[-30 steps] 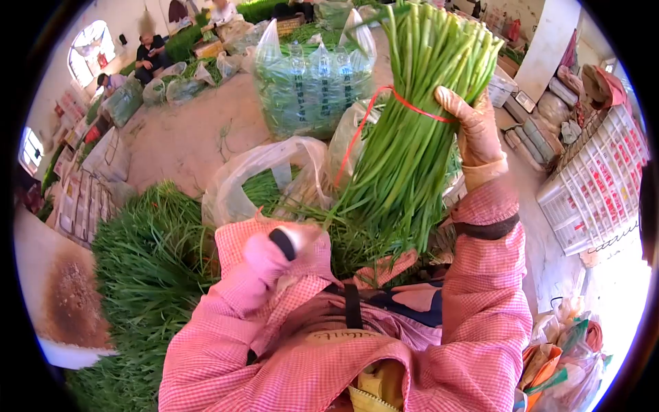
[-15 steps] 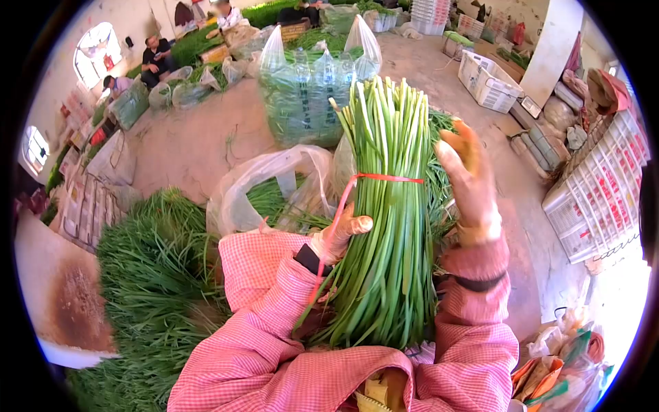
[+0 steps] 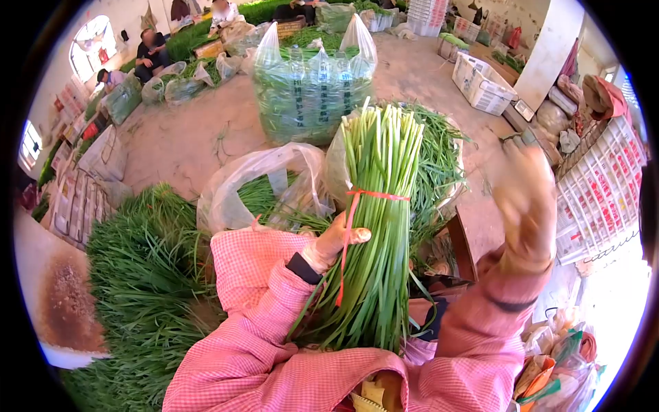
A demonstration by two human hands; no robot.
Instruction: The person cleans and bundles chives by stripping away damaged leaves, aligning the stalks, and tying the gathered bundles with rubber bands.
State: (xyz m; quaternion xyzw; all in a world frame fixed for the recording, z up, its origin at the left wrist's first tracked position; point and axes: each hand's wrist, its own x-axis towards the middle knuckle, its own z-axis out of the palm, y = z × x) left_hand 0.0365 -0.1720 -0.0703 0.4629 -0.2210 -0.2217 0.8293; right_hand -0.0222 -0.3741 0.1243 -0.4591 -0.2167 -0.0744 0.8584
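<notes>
A thick bunch of garlic chives [image 3: 374,268] stands upright before my chest, its pale cut stems uppermost and its leaves hanging towards my lap. Around its upper part runs a red tie [image 3: 381,195], with one loose tail dangling down the front. My left hand [image 3: 335,244] grips the bunch from the left side, thumb across the front; its other fingers are hidden behind the leaves. Off to the right, apart from the bunch, my right hand [image 3: 525,206] is raised and smeared by motion, so its fingers cannot be made out.
Loose chives [image 3: 147,268] are heaped at my left. An opened clear plastic bag [image 3: 220,196] lies ahead, with a filled bag [image 3: 312,96] behind it. White crates [image 3: 484,82] stand to the right. Plastic bags [image 3: 563,357] pile up at lower right. Several people sit at the back.
My right hand has moved away from the bunch, out to the right and slightly down. The red tie's loose tail now hangs down the front of the bunch, still in my left hand.
</notes>
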